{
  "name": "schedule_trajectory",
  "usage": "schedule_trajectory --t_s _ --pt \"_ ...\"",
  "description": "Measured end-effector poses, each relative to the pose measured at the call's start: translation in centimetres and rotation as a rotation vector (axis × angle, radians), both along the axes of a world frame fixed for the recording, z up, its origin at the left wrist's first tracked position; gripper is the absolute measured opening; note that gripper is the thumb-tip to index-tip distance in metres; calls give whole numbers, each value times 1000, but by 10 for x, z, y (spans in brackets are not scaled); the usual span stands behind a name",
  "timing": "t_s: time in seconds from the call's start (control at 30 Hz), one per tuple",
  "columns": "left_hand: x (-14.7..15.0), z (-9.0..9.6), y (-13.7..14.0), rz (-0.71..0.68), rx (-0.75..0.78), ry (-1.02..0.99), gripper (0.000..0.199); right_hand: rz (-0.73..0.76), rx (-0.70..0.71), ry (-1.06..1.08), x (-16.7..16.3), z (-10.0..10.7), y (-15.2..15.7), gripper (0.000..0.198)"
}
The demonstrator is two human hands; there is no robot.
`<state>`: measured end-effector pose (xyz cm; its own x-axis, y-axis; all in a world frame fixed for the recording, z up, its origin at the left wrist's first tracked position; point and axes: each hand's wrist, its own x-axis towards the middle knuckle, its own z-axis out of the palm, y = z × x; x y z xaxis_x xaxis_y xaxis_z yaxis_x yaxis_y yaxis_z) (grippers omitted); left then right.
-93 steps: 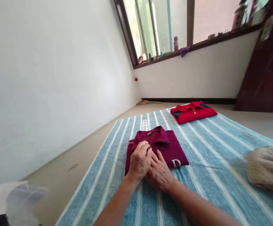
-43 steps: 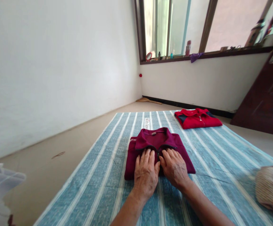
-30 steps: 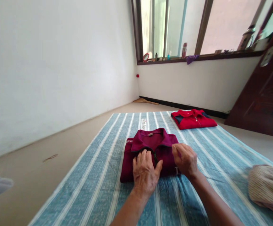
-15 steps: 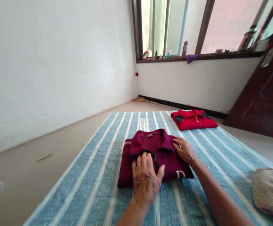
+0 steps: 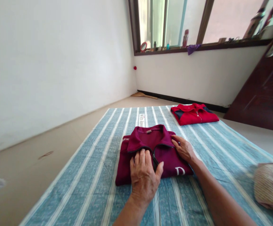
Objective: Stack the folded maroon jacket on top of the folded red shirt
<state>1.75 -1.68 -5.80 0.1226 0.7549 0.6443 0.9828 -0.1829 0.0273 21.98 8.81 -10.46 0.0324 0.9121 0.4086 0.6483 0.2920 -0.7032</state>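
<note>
two folded jackets (image 5: 150,150), one striped mat (image 5: 211,147), one knit cloth (image 5: 270,185)

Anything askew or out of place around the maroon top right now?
Nothing stands out. The maroon top lies folded flat on the striped mat under the left hand and right hand; the red top is folded too.

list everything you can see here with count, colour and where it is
folded jacket: 1, maroon, white letter D, centre of the mat
folded top: 1, red with dark panels, far right of the mat
striped mat: 1, blue and white, on the floor
knitted cloth: 1, beige, right edge of the mat
door: 1, dark brown, right
window sill: 1, dark, small bottles and a purple cloth on it
left hand: flat on the jacket front
right hand: on the jacket's right side by the collar
</note>
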Motion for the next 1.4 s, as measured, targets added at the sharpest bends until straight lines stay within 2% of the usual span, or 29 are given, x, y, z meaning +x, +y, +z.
schedule_trajectory --t_s 0.23,0.53,0.67,1.0,1.17,1.4 --pt "1 1 -2 3 -24 -13 51 -27 -66 89 -3 7 -3 38" --pt "-1 0 -1 -2 8 10 50 -152 -172 208 0 12 -2 50" --pt "-2 -3 1 0 35 26 51 -176 -266 276 3 16 0 51" --pt "-4 -3 5 -3 112 75 48 -5 -668 498 7 39 -12 55" --pt "-4 -3 6 -7 124 80 48 67 -719 547 9 43 -16 57" --pt "-4 -2 6 -6 107 79 48 123 -703 599 7 35 -13 43"
